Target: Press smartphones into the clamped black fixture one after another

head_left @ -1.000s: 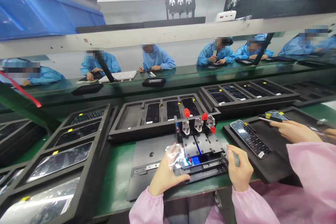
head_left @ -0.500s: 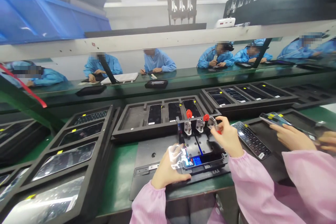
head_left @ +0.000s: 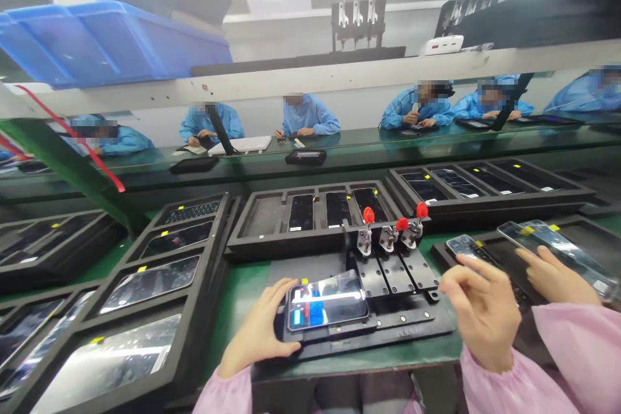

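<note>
My left hand (head_left: 257,330) grips the left end of a smartphone (head_left: 334,304), thumb below and fingers above. The phone's screen is lit with blue and red patches, and it lies slightly tilted over the front left of a black clamping fixture (head_left: 373,275). Three metal toggle clamps with red knobs (head_left: 422,209) stand along the back of that fixture, their knobs up. To its right, my right hand (head_left: 485,314) hangs in the air with loosely bent fingers, touching no clamp and holding nothing that I can see.
Foam trays (head_left: 242,236) with phones sit behind and at left (head_left: 182,310). At right, a co-worker's hand (head_left: 553,275) is at a glass-like panel (head_left: 577,252), near another phone (head_left: 463,246). A blue bin (head_left: 116,45) rests on the shelf above. Other people work across the bench.
The right clamp's knob has risen, and my right hand has left it, moving right and down. My left hand has drawn the phone leftward from under the clamp plates. The view has shifted.
</note>
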Action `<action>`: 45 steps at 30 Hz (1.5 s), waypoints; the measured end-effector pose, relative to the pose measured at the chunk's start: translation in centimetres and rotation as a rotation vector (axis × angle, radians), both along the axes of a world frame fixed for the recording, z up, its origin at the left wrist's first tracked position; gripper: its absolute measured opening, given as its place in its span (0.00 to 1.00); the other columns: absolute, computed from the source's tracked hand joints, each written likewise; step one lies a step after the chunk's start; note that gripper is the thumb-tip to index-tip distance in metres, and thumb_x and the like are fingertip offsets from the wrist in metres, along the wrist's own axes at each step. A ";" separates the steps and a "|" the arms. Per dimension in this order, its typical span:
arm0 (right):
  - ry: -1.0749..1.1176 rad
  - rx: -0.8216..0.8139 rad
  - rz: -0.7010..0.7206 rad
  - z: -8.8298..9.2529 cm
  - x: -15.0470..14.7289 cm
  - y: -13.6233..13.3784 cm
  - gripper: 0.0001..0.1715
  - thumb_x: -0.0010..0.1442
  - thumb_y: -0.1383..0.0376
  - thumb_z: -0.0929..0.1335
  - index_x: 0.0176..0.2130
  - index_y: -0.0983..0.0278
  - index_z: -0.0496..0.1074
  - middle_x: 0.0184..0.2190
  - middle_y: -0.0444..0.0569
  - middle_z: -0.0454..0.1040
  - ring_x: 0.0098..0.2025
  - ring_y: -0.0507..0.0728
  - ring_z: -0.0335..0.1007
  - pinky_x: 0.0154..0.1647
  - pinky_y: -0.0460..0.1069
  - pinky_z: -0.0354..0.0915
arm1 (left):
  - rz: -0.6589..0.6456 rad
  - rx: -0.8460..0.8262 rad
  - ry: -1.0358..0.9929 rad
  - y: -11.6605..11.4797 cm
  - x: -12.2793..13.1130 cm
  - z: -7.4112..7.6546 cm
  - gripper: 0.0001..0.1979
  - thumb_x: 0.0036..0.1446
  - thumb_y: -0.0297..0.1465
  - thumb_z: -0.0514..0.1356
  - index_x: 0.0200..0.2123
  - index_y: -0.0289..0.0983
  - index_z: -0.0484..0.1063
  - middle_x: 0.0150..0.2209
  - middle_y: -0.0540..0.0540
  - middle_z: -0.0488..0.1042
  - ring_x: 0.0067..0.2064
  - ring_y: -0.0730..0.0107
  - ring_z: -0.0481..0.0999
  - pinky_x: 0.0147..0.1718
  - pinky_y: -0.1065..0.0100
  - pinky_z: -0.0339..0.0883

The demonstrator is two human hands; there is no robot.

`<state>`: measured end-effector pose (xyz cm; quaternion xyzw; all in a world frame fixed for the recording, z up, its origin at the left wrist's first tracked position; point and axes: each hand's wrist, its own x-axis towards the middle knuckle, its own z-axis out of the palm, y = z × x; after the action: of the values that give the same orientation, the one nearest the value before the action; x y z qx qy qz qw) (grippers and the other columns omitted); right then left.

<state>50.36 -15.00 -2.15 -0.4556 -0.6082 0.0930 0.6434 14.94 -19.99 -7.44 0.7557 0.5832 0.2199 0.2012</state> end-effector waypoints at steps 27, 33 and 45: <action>-0.299 -0.567 0.747 -8.5 -14.7 3.3 0.21 0.59 0.59 0.61 0.52 0.58 0.63 0.51 0.49 0.67 0.55 0.56 0.62 0.57 0.58 0.58 | 0.634 0.159 -0.691 -2.4 -3.6 -4.9 0.30 0.59 0.50 0.44 0.56 0.38 0.61 0.55 0.41 0.67 0.52 0.57 0.69 0.53 0.57 0.59; -0.396 -0.557 0.896 -9.0 -13.3 3.8 0.28 0.58 0.59 0.63 0.57 0.56 0.58 0.58 0.48 0.59 0.62 0.57 0.51 0.63 0.59 0.49 | 0.641 0.189 -0.709 -2.4 -3.2 -4.6 0.27 0.59 0.49 0.45 0.55 0.39 0.61 0.53 0.41 0.68 0.46 0.59 0.73 0.51 0.56 0.60; -0.343 -0.584 1.018 -9.4 -12.8 4.5 0.32 0.59 0.54 0.63 0.60 0.56 0.53 0.60 0.49 0.55 0.62 0.57 0.49 0.64 0.58 0.46 | 0.579 0.164 -0.722 -2.5 -3.6 -5.3 0.25 0.61 0.45 0.45 0.56 0.39 0.59 0.55 0.41 0.65 0.51 0.57 0.69 0.52 0.56 0.58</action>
<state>37.53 -10.51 -11.56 -0.2737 -0.7939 0.4769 0.2597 11.34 -22.47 -12.77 0.4506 0.6433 0.5612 0.2612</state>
